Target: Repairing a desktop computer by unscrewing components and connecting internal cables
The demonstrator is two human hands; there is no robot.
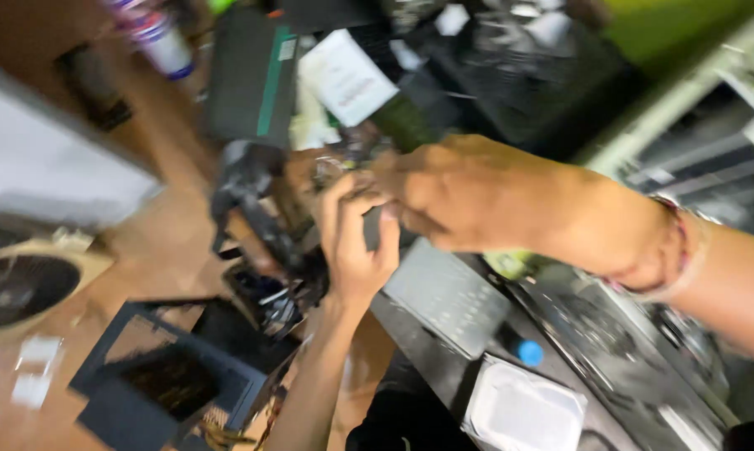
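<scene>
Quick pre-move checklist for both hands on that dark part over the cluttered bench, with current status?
1. Left hand on the small dark part: ok, fingers wrap it from below.
2. Right hand on the same part: ok, it meets the left hand there, though motion blur hides the exact grip.
3. What the part is and how it is turned: cannot tell, mostly covered by both hands.
4. Space under the hands: not ok, black cables and parts and a grey keypad crowd it.
5. White tray at the bench edge: ok, apart from both hands.
6. Picture sharpness: not ok, whole view smeared.
</scene>
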